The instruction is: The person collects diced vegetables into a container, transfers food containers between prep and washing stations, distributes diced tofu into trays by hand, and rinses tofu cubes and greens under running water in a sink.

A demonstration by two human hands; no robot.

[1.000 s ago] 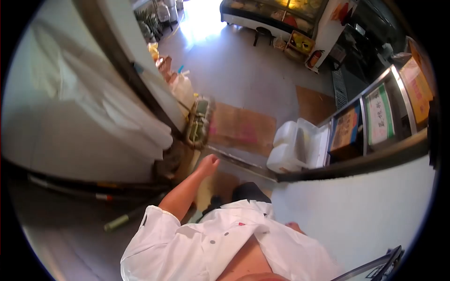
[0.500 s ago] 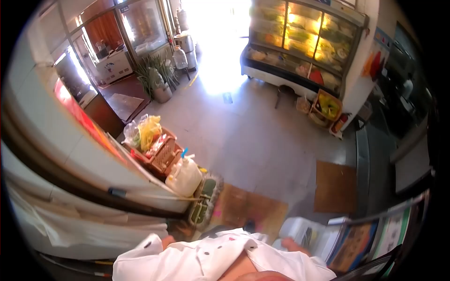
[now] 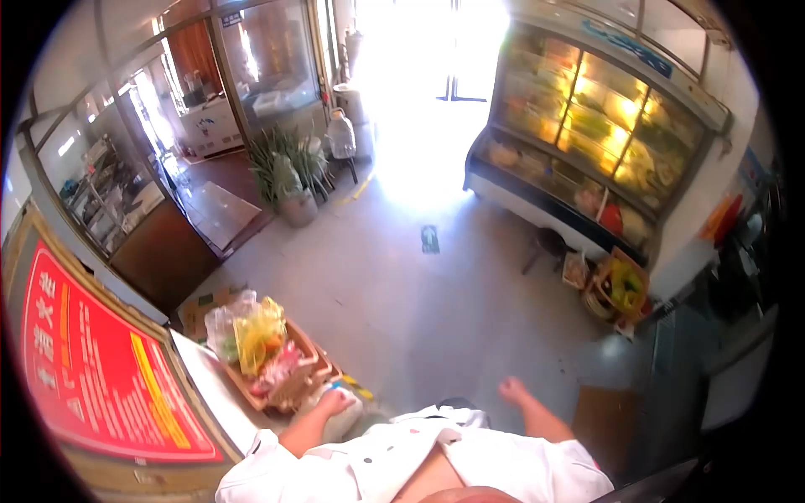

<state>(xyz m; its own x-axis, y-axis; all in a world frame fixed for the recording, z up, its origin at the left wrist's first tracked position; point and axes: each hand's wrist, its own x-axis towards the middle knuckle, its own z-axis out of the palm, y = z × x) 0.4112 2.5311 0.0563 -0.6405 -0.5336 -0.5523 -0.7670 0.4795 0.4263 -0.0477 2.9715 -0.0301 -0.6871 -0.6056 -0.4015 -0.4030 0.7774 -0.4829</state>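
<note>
My left hand point(image 3: 337, 401) is held out low in front of me, its fingers curled in. It overlaps the top of a white plastic jug point(image 3: 344, 422) with a blue cap; I cannot tell whether they touch. My right hand point(image 3: 513, 389) hangs over the grey floor, fingers folded, touching no object. Nothing shows in either hand, though both are small in view. Beyond the jug stands a brown plastic crate point(image 3: 312, 356) carrying a yellow plastic bag point(image 3: 261, 331) and a clear one.
A red notice board point(image 3: 109, 360) is at my left. Ahead stand a potted plant point(image 3: 295, 180), a big bottle point(image 3: 341, 136) and a lit display fridge point(image 3: 599, 126). A stool point(image 3: 549, 241) and a basket of yellow items point(image 3: 622, 285) are by the fridge. A brown mat point(image 3: 605, 419) lies right.
I have moved forward: the crate, jug and fridge appear nearer, and the notice board has come into fuller view. Both hands have swung forward. The boxes at lower right have left view.
</note>
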